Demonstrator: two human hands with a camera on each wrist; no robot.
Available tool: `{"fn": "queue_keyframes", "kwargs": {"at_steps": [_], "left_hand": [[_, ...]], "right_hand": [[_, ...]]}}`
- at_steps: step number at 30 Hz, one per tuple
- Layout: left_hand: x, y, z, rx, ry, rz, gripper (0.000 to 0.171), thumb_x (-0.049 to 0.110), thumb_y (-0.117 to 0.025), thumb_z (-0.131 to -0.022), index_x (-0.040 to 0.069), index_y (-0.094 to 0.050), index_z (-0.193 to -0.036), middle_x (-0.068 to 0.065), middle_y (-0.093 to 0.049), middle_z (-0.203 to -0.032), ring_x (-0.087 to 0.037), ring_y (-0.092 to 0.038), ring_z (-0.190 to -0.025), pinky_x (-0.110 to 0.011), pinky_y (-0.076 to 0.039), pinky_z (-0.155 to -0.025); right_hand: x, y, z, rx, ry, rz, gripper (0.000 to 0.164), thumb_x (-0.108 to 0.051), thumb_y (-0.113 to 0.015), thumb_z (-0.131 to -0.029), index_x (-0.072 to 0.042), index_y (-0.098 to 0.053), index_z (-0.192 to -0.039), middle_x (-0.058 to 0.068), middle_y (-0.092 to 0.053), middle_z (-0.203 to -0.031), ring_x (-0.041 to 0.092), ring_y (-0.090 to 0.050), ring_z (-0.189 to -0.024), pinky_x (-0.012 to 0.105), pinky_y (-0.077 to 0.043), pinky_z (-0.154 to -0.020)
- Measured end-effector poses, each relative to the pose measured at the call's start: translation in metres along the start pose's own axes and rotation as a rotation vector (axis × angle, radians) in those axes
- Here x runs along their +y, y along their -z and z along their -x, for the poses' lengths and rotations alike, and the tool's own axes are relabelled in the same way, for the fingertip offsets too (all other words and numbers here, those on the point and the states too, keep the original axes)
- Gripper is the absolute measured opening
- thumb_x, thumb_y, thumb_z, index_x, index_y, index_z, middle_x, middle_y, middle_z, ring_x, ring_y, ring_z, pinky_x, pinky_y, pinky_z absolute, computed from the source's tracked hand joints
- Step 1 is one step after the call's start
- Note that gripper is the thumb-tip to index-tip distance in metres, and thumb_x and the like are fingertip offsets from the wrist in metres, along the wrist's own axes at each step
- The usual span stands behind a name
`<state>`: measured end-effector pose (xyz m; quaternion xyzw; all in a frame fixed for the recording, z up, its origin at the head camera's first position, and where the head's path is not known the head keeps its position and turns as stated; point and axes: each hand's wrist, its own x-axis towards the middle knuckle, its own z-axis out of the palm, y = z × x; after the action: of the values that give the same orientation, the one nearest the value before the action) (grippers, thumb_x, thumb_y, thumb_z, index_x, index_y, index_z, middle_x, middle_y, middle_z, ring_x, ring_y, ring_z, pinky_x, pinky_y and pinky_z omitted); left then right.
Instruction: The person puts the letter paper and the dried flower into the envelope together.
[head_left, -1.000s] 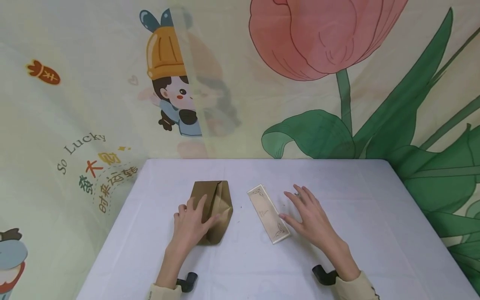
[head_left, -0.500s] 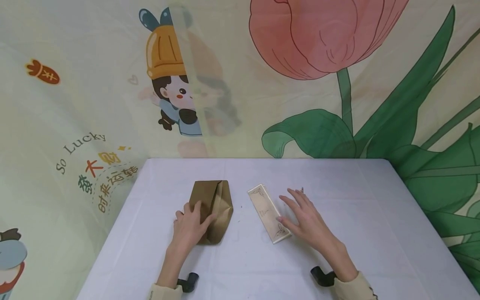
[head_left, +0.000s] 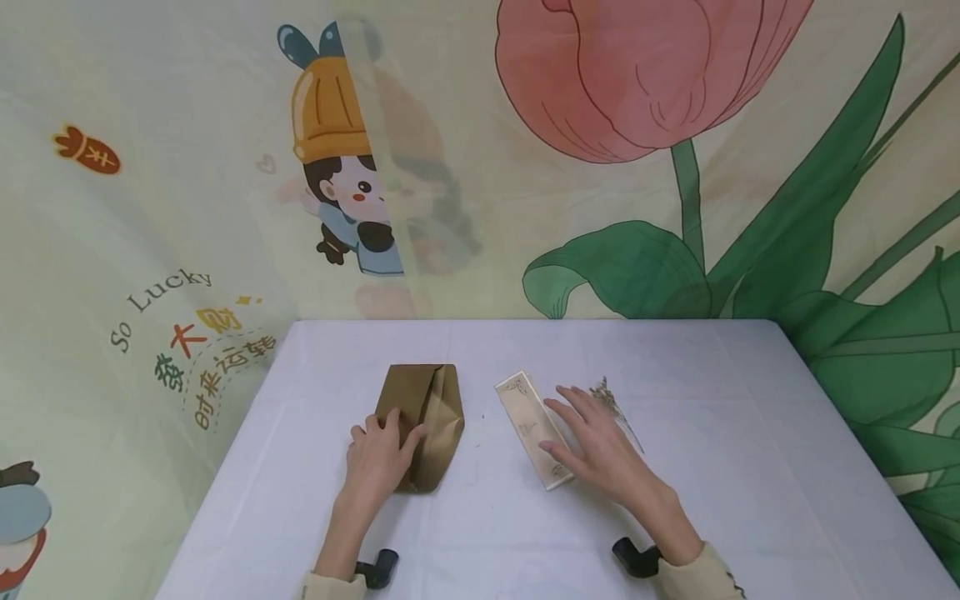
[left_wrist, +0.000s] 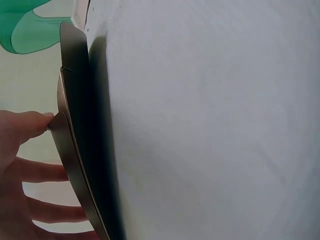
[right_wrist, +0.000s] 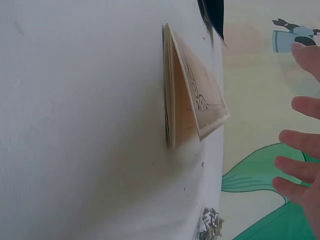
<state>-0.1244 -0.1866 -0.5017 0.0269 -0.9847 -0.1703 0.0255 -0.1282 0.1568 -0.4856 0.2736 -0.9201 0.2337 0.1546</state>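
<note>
At the bottom of the frame are the left sleeve (head_left: 333,587) and the right sleeve (head_left: 696,573), in pale cloth. The left hand (head_left: 377,457), at lower left of the centre, rests its spread fingers on the envelope (head_left: 441,421); the thumb stands apart from the other fingers. The envelope is brown and lies flat at centre left. The right hand (head_left: 603,443), well apart from the left one, hangs with fingers spread and free above the card (head_left: 524,421), which it partly covers in the head view. The card lies slantwise near the centre; the right wrist view shows it folded, with its upper leaf raised. Behind the right fingers, at centre right, lies a dried sprig (head_left: 607,397); whether they touch it, I cannot tell. The white table (head_left: 480,533) carries all three. Farthest is the printed backdrop (head_left: 450,108), with a pink tulip (head_left: 652,83) at upper right.
</note>
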Motion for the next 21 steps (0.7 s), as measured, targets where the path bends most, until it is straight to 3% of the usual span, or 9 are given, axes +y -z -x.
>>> {"fn": "queue_keyframes", "kwargs": {"at_steps": [8,21], "left_hand": [[0.000,-0.002,0.000,0.021,-0.008,-0.016,0.062,0.045,-0.063,-0.101,-0.005,-0.057,-0.136,-0.038,-0.059,-0.117,-0.053,-0.057,-0.092,-0.060,-0.054,-0.070],[0.005,0.001,-0.001,-0.005,0.014,-0.009,0.060,0.043,-0.064,-0.101,-0.005,-0.058,-0.136,-0.037,-0.060,-0.116,-0.052,-0.057,-0.093,-0.054,-0.054,-0.062]], "right_hand": [[-0.006,-0.007,-0.004,0.007,0.077,-0.041,0.057,-0.031,-0.083,-0.087,-0.008,-0.064,-0.136,0.023,-0.057,-0.146,0.048,-0.050,-0.137,0.064,-0.044,-0.108],[-0.015,-0.015,-0.012,-0.014,0.116,-0.063,0.052,-0.031,-0.082,-0.088,-0.006,-0.066,-0.131,0.023,-0.060,-0.143,0.047,-0.053,-0.135,0.061,-0.048,-0.104]]}}
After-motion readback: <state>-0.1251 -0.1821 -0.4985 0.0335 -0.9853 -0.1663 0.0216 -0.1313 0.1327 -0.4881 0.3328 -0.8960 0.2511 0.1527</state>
